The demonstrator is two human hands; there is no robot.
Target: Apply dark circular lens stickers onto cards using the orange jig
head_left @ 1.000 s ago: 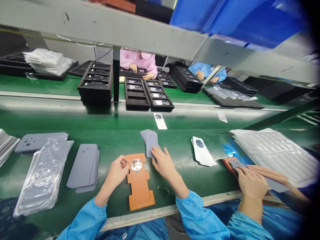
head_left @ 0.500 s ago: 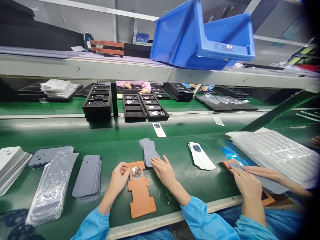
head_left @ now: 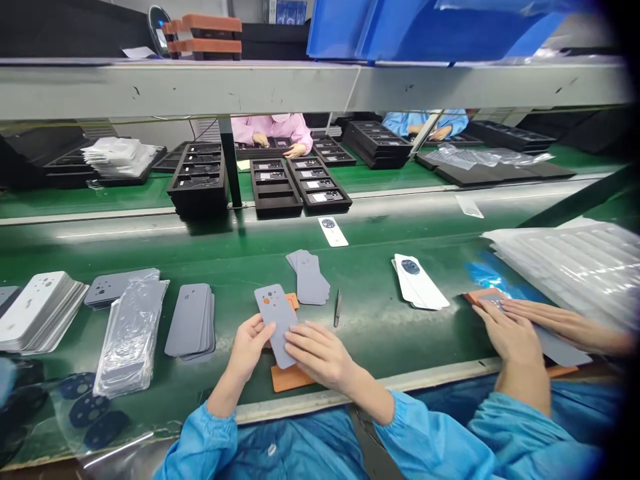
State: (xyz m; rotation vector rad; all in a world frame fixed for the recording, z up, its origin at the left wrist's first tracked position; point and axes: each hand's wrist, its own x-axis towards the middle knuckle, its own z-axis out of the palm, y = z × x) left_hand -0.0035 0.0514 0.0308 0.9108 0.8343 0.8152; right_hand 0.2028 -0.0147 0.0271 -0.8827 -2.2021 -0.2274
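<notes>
A grey phone back panel point(head_left: 275, 319) with camera holes is held slightly tilted over an orange fixture point(head_left: 290, 379), covering most of it. My left hand point(head_left: 249, 347) grips the panel's left edge between thumb and fingers. On the panel's lower right edge are the fingers of my right hand point(head_left: 320, 353), fairly straight, steadying it. Just beyond lies a fanned group of grey panels point(head_left: 311, 280). Tweezers point(head_left: 338, 308) rest on the green bench to the right of these.
Left are a stack of grey panels point(head_left: 189, 320), a plastic-wrapped bundle point(head_left: 133, 340) and a white panel stack point(head_left: 43, 310). White panels point(head_left: 420, 283) lie right. A co-worker's hands point(head_left: 515, 327) press on another fixture. A shelf point(head_left: 280, 90) crosses above black trays point(head_left: 277, 190).
A grey panel has come into my hands over the orange fixture; my right hand has left the fanned group. The view has tipped downward, and the tweezers now show.
</notes>
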